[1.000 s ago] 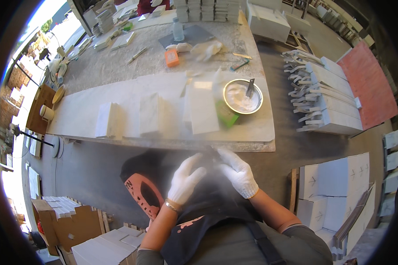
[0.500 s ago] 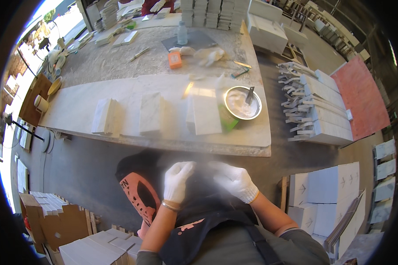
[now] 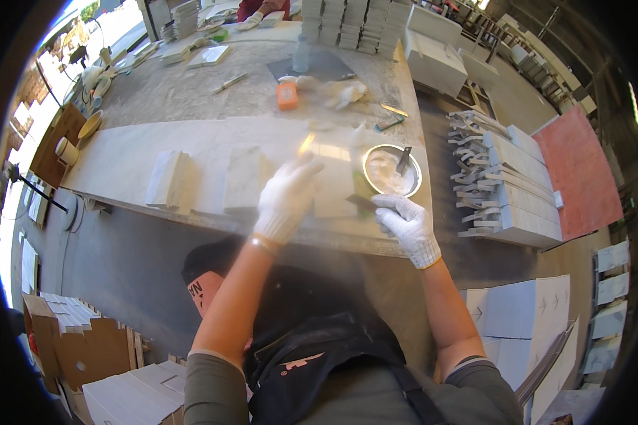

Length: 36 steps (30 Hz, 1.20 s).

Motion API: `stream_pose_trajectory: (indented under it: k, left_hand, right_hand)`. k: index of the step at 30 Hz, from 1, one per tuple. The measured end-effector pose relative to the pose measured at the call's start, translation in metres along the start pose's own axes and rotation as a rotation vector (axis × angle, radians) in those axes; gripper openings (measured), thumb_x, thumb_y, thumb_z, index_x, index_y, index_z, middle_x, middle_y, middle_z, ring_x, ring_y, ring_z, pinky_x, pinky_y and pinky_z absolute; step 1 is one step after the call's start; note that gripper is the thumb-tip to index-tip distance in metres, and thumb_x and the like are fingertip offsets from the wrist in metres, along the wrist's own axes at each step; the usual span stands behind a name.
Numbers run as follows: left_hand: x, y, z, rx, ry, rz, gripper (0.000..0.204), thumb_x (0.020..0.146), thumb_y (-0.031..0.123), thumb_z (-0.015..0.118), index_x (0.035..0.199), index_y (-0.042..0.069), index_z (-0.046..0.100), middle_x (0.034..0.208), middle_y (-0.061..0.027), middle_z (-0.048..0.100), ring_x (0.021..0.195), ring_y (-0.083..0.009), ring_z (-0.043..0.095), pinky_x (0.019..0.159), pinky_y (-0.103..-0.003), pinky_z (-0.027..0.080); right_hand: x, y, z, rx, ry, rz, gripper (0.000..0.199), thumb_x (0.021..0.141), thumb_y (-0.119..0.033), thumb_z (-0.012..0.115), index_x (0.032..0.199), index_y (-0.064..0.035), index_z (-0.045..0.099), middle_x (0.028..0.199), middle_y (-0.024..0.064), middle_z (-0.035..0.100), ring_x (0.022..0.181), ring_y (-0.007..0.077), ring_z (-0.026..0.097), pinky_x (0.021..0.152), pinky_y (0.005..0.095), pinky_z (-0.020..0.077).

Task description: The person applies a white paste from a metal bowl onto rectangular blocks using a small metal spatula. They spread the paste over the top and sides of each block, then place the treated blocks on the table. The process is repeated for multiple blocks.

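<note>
Reaching gloved hands over pale tiles (image 3: 248, 185); metal bowl (image 3: 392, 171) beside

Near edge of the desk (image 3: 120, 180): open surface toward the left corner, passable. Centre: white stone tiles (image 3: 244, 180) lie side by side, blocking low passes. Toward the right edge: a metal bowl (image 3: 392, 170) with a tool standing in it. The far half is cluttered by tile stacks (image 3: 354, 21).
</note>
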<state>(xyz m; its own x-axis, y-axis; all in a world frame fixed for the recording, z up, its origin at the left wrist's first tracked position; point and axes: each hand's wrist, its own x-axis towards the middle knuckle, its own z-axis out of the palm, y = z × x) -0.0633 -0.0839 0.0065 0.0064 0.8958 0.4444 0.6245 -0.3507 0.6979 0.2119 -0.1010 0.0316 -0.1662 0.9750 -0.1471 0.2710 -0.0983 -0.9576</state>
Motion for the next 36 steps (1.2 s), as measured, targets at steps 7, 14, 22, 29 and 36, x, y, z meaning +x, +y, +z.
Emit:
stream_pose_trajectory:
  k: [7,14,22,29,36]
  left_hand:
    - [0.044,-0.027,0.039,0.205,-0.197,0.072,0.037,0.098,0.028,0.063,0.135,0.023,0.066,0.155,-0.0094,0.056,0.139,-0.0371,0.054,0.110,-0.045,0.051]
    - [0.039,-0.033,0.044,0.132,-0.155,0.065,0.036,0.099,0.031,0.062,0.134,0.022,0.067,0.155,-0.0101,0.056,0.139,-0.0365,0.055,0.110,-0.045,0.050]
    - [0.039,-0.029,0.044,0.092,-0.156,0.013,0.037,0.099,0.032,0.062,0.134,0.022,0.067,0.155,-0.0105,0.056,0.139,-0.0362,0.055,0.110,-0.045,0.050]
    - [0.038,-0.024,0.042,0.121,-0.176,0.009,0.037,0.100,0.032,0.060,0.136,0.022,0.066,0.156,-0.0104,0.055,0.140,-0.0359,0.054,0.112,-0.044,0.048]
    - [0.038,-0.027,0.043,0.111,-0.153,0.022,0.037,0.101,0.033,0.060,0.136,0.022,0.066,0.157,-0.0097,0.054,0.140,-0.0351,0.054,0.112,-0.043,0.048]
  right_hand:
    - [0.036,0.004,0.021,-0.068,-0.037,-0.119,0.025,0.097,-0.009,0.070,0.121,-0.0026,0.075,0.092,-0.0025,0.070,0.075,0.0046,0.060,0.068,0.0222,0.0503]
    - [0.026,0.003,0.024,-0.097,-0.064,-0.158,0.025,0.098,-0.008,0.069,0.121,-0.0028,0.076,0.095,-0.0033,0.069,0.082,0.0036,0.060,0.074,0.0222,0.0497]
    - [0.032,-0.004,0.028,-0.042,-0.068,-0.147,0.023,0.098,-0.006,0.069,0.120,-0.0029,0.076,0.098,-0.0025,0.070,0.084,0.0056,0.062,0.076,0.0229,0.0510]
    - [0.019,-0.007,0.028,-0.130,-0.095,-0.156,0.028,0.100,-0.009,0.064,0.123,0.0015,0.072,0.101,0.0038,0.073,0.092,0.0113,0.065,0.084,0.0284,0.0525]
    - [0.023,-0.004,0.027,-0.126,-0.119,-0.188,0.030,0.099,-0.009,0.064,0.127,0.0016,0.072,0.110,0.0061,0.076,0.096,0.0120,0.067,0.087,0.0281,0.0528]
